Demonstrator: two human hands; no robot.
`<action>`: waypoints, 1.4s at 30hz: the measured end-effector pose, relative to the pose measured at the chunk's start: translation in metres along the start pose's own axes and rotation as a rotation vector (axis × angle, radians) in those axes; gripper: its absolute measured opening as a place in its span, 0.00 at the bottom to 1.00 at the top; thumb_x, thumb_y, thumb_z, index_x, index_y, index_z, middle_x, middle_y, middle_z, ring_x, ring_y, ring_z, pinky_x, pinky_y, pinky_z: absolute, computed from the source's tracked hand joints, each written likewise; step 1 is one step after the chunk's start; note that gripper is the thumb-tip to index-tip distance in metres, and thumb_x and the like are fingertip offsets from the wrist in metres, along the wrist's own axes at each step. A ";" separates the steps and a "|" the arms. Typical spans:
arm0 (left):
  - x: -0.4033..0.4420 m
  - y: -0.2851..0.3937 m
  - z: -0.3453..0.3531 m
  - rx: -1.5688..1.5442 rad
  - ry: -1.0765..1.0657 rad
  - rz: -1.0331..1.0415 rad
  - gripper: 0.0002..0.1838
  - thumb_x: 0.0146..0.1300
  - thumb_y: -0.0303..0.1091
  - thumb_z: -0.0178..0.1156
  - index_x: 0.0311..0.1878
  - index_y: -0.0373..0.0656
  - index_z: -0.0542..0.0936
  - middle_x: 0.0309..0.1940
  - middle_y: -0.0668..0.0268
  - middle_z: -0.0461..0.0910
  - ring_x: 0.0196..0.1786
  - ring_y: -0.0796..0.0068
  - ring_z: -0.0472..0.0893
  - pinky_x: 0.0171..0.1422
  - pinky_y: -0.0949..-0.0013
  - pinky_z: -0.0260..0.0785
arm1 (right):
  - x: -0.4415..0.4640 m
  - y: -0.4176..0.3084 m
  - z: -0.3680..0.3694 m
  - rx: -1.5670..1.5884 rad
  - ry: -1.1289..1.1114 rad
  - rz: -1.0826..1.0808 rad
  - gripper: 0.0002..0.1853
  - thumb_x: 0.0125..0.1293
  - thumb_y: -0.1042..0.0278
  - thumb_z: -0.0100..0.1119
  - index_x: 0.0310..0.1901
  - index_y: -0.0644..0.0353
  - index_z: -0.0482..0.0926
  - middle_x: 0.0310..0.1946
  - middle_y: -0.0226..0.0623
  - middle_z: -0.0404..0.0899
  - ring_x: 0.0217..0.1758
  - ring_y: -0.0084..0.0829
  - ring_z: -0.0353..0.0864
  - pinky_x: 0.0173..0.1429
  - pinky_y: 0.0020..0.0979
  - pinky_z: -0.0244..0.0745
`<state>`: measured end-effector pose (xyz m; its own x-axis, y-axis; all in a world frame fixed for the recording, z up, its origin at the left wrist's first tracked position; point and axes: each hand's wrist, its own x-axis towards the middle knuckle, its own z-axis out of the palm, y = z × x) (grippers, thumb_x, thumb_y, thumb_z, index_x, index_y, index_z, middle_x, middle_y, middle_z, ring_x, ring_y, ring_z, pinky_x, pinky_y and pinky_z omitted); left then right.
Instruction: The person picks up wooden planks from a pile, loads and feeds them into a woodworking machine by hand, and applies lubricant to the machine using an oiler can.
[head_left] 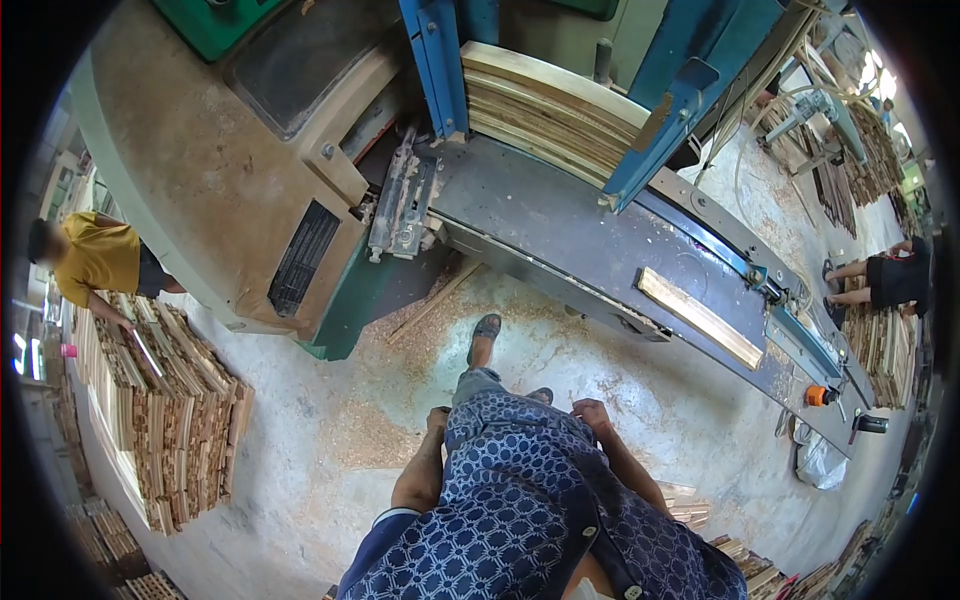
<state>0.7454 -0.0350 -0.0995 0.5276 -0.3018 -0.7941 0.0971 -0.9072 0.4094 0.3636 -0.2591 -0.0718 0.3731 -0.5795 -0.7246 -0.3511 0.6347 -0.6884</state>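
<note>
Fabric of the patterned shirt (500, 480) lies between the left hand (437, 419) and the right hand (592, 413), both lowered near the hips, fingers curled; whether either pinches cloth, I cannot tell. Ahead, well apart from the hands, a loose wooden board (700, 317) rests flat on the dark bench (560, 220). Beyond it, stacked boards (550, 105) stand between blue metal guides (437, 65). Off left, a person in yellow (105, 255) reaches over piled slats (175, 420).

No readable text — black plate (303, 258) on brown machine cover (185, 150) — markings too small to read.
</note>
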 end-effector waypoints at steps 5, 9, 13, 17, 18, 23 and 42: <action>0.002 -0.005 0.001 -0.001 0.033 0.013 0.23 0.54 0.48 0.76 0.44 0.39 0.91 0.45 0.51 0.90 0.52 0.59 0.89 0.56 0.61 0.79 | -0.043 -0.142 0.022 -0.167 -0.203 -0.154 0.14 0.70 0.68 0.61 0.53 0.63 0.84 0.43 0.36 0.87 0.41 0.28 0.87 0.45 0.31 0.81; 0.045 -0.040 0.008 0.163 0.032 0.418 0.26 0.55 0.54 0.69 0.35 0.35 0.87 0.38 0.45 0.88 0.41 0.51 0.87 0.45 0.49 0.76 | -0.161 -0.377 0.030 -0.319 -0.147 -0.647 0.11 0.74 0.67 0.62 0.52 0.64 0.84 0.40 0.35 0.87 0.39 0.25 0.85 0.47 0.29 0.79; 0.047 -0.002 0.012 0.105 0.151 0.339 0.27 0.56 0.55 0.68 0.36 0.35 0.87 0.39 0.45 0.88 0.42 0.50 0.87 0.46 0.49 0.76 | -0.272 -0.563 -0.004 -0.557 0.689 -1.492 0.09 0.72 0.72 0.62 0.47 0.68 0.84 0.34 0.37 0.86 0.35 0.23 0.81 0.44 0.28 0.76; 0.053 0.023 0.016 0.061 0.221 0.333 0.28 0.57 0.57 0.68 0.36 0.35 0.87 0.39 0.45 0.88 0.43 0.50 0.87 0.47 0.50 0.76 | -0.307 -0.722 -0.022 -0.687 1.246 -1.773 0.17 0.74 0.58 0.63 0.48 0.66 0.84 0.32 0.42 0.86 0.33 0.28 0.83 0.43 0.30 0.77; 0.053 0.022 0.017 0.047 0.229 0.339 0.28 0.57 0.58 0.68 0.36 0.35 0.87 0.39 0.45 0.88 0.43 0.50 0.87 0.47 0.50 0.76 | -0.304 -0.758 -0.030 -0.853 1.389 -1.825 0.19 0.74 0.54 0.62 0.49 0.66 0.84 0.34 0.44 0.87 0.34 0.31 0.85 0.43 0.32 0.78; 0.055 -0.007 0.028 -0.028 0.275 0.307 0.31 0.58 0.61 0.67 0.36 0.34 0.87 0.38 0.45 0.88 0.43 0.47 0.88 0.48 0.50 0.77 | -0.305 -0.854 -0.040 -1.152 1.533 -1.455 0.16 0.70 0.55 0.61 0.43 0.63 0.82 0.35 0.57 0.85 0.42 0.57 0.86 0.48 0.51 0.79; 0.012 0.028 0.009 -0.322 0.200 -0.087 0.15 0.60 0.36 0.65 0.46 0.39 0.91 0.46 0.49 0.90 0.51 0.56 0.89 0.58 0.60 0.78 | -0.251 -0.814 -0.064 -1.331 1.398 -1.355 0.23 0.74 0.56 0.58 0.66 0.56 0.75 0.54 0.51 0.84 0.52 0.46 0.85 0.54 0.44 0.77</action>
<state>0.7470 -0.0669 -0.1016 0.6571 -0.1358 -0.7415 0.3918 -0.7788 0.4899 0.5009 -0.6630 0.6680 0.3982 -0.4552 0.7964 -0.8658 -0.4732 0.1625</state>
